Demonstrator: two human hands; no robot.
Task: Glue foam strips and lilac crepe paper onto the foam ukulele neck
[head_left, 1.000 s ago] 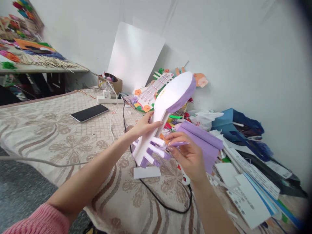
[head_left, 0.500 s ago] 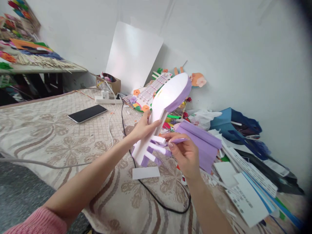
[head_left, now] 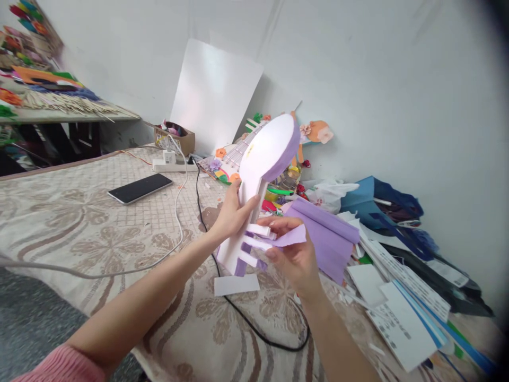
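My left hand point(head_left: 234, 209) is closed around the shaft of a white key-shaped craft piece point(head_left: 267, 148), held tilted above the table. Its rounded head points up and away, its side edge covered in purple paper. Several short white teeth with purple edging stick out to the right near its lower end. Beside those teeth, my right hand point(head_left: 296, 257) pinches a purple paper strip point(head_left: 292, 236), which lies against one tooth. A white paper rectangle point(head_left: 236, 285) rests on the patterned cloth below the piece.
A folded purple paper sheet point(head_left: 324, 233) lies to the right, near stacked white cards point(head_left: 401, 323) and a blue bag point(head_left: 360, 196). To the left are a phone point(head_left: 140, 188), a power strip point(head_left: 175, 165) and cables. Flower-decorated crafts point(head_left: 234, 154) lean at the back.
The craft piece has shifted slightly left in view. My right hand has turned, and the purple strip now shows its broad side close to the teeth.
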